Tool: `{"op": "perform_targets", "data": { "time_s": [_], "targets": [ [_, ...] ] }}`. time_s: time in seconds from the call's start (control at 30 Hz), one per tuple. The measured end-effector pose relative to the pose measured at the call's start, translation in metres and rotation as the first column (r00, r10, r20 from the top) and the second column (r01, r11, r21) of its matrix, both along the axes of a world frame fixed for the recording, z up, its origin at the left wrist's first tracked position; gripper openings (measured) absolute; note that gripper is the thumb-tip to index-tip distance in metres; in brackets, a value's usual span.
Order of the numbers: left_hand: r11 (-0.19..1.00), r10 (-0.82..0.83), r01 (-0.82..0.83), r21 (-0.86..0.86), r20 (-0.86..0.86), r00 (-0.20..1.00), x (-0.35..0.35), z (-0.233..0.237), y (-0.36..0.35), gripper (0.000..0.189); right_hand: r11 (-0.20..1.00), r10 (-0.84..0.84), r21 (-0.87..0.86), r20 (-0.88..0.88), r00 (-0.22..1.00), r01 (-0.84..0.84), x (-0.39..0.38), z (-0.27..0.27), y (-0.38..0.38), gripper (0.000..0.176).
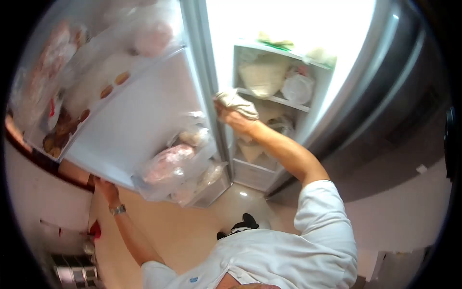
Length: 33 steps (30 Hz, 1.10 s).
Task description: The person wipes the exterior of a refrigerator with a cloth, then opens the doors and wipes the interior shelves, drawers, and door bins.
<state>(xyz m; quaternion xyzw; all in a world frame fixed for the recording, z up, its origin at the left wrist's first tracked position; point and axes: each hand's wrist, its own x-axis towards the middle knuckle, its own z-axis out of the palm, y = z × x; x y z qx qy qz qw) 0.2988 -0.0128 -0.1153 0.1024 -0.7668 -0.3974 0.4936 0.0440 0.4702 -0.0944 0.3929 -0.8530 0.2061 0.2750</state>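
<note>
My right hand (231, 114) is closed on a pale, bunched cloth (240, 104). It presses the cloth to the upright grey edge strip (217, 91) between the lit fridge compartment and the white-lined part on the left. Down at the lower left, my left hand (107, 190) grips the edge of the white-lined fridge door (139, 111); its fingertips are partly hidden. A clear bag of pinkish meat (169, 163) sits in a rack on this door, between my two hands.
Lit shelves to the right hold a large pale bag (263, 74) and a round white bundle (297, 88). More wrapped food (52, 58) fills the upper-left rack. A dark, curved glossy panel (380, 115) stands at right. Black shoes (246, 222) show on the tan floor (178, 226).
</note>
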Motion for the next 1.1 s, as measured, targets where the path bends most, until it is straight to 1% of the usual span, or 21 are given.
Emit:
{"op": "perform_targets", "data": {
  "time_s": [0.07, 0.13, 0.2, 0.27, 0.3, 0.37, 0.43, 0.47, 0.5, 0.53, 0.57, 0.6, 0.67, 0.73, 0.8, 0.9, 0.97, 1.0, 1.03, 1.07, 1.1],
  "targets": [
    [0.984, -0.034, 0.039, 0.173, -0.032, 0.999, -0.003, 0.022, 0.037, 0.074, 0.943, 0.196, 0.322, -0.325, 0.925, -0.087, 0.014, 0.000, 0.028, 0.033],
    [0.999, -0.027, 0.028, 0.016, -0.035, 0.999, -0.007, 0.020, 0.029, 0.076, 0.969, 0.010, 0.229, -0.405, 0.914, 0.092, 0.030, 0.020, 0.042, 0.036],
    [0.995, -0.025, 0.024, -0.100, -0.004, 1.000, -0.011, 0.013, 0.015, 0.080, 0.985, -0.123, 0.078, -0.284, 0.951, 0.151, 0.059, 0.072, 0.068, 0.033],
    [0.982, -0.161, 0.148, -0.122, -0.109, 0.981, -0.018, 0.017, 0.019, 0.087, 0.940, -0.288, 0.018, -0.497, 0.818, 0.342, 0.077, 0.125, 0.089, 0.030],
    [0.990, -0.131, 0.127, -0.061, -0.061, 0.990, -0.014, 0.025, 0.030, 0.090, 0.946, -0.256, -0.021, -0.665, 0.701, 0.325, 0.083, 0.154, 0.100, 0.023],
    [0.987, -0.154, 0.150, -0.065, -0.069, 0.986, -0.012, 0.036, 0.042, 0.091, 0.823, -0.337, -0.003, -0.808, 0.483, 0.568, 0.098, 0.202, 0.122, 0.029],
    [0.986, -0.148, 0.141, -0.091, -0.075, 0.986, -0.017, 0.027, 0.032, 0.093, 0.809, -0.358, -0.119, -0.876, 0.322, 0.575, 0.114, 0.267, 0.148, 0.034],
    [0.985, -0.155, 0.149, -0.083, -0.073, 0.985, -0.017, 0.027, 0.033, 0.093, 0.533, -0.576, -0.106, -0.772, 0.268, 0.840, 0.128, 0.297, 0.154, 0.030],
    [0.986, -0.148, 0.142, -0.089, -0.068, 0.987, -0.016, 0.031, 0.036, 0.094, 0.716, -0.672, -0.227, -0.483, 0.562, 0.660, 0.163, 0.349, 0.134, 0.024],
    [0.986, -0.140, 0.133, -0.095, -0.063, 0.988, -0.016, 0.032, 0.038, 0.095, 0.474, -0.710, -0.334, -0.692, 0.130, 0.815, 0.154, 0.378, 0.150, 0.019],
    [0.987, -0.142, 0.136, -0.090, -0.063, 0.988, -0.018, 0.025, 0.031, 0.095, 0.701, -0.583, -0.441, -0.807, 0.095, 0.561, 0.154, 0.391, 0.154, 0.019],
    [0.990, -0.112, 0.106, -0.090, -0.068, 0.991, -0.020, 0.015, 0.020, 0.096, 0.604, -0.444, -0.366, -0.892, -0.083, 0.708, 0.162, 0.409, 0.160, 0.022],
    [0.993, -0.085, 0.078, -0.090, -0.069, 0.994, -0.019, 0.015, 0.021, 0.097, 0.282, -0.527, -0.283, -0.844, -0.099, 0.917, 0.166, 0.421, 0.159, 0.025],
    [0.976, -0.217, 0.218, 0.006, -0.080, 0.973, -0.015, 0.034, 0.044, 0.096, 0.289, -0.426, -0.253, -0.898, -0.113, 0.923, 0.155, 0.415, 0.166, 0.026],
    [0.979, -0.204, 0.202, -0.033, -0.048, 0.978, -0.018, 0.029, 0.031, 0.096, 0.284, -0.319, -0.213, -0.941, -0.117, 0.935, 0.147, 0.403, 0.178, 0.027],
    [0.985, -0.166, 0.164, -0.058, -0.043, 0.985, -0.015, 0.034, 0.044, 0.095, 0.174, -0.131, -0.280, -0.957, -0.260, 0.944, 0.151, 0.385, 0.173, 0.030],
    [0.987, -0.155, 0.151, -0.053, -0.066, 0.986, -0.015, 0.039, 0.050, 0.095, -0.457, -0.226, 0.017, -0.969, -0.098, 0.889, 0.177, 0.362, 0.138, 0.039],
    [0.987, -0.155, 0.152, -0.050, -0.060, 0.986, -0.014, 0.038, 0.048, 0.095, -0.462, -0.226, 0.023, -0.970, -0.093, 0.886, 0.172, 0.351, 0.149, 0.039],
    [0.987, -0.154, 0.152, -0.049, -0.057, 0.986, -0.015, 0.037, 0.046, 0.095, -0.010, -0.462, -0.003, -0.887, -0.008, 1.000, 0.161, 0.328, 0.169, 0.038],
    [0.986, -0.160, 0.157, -0.049, -0.053, 0.986, -0.016, 0.037, 0.045, 0.095, 0.424, -0.612, -0.134, -0.771, 0.174, 0.895, 0.151, 0.303, 0.185, 0.038],
    [0.984, -0.175, 0.171, -0.058, -0.062, 0.983, -0.016, 0.037, 0.044, 0.094, 0.116, -0.437, 0.042, -0.895, 0.089, 0.992, 0.147, 0.275, 0.189, 0.021]
  ]
}}
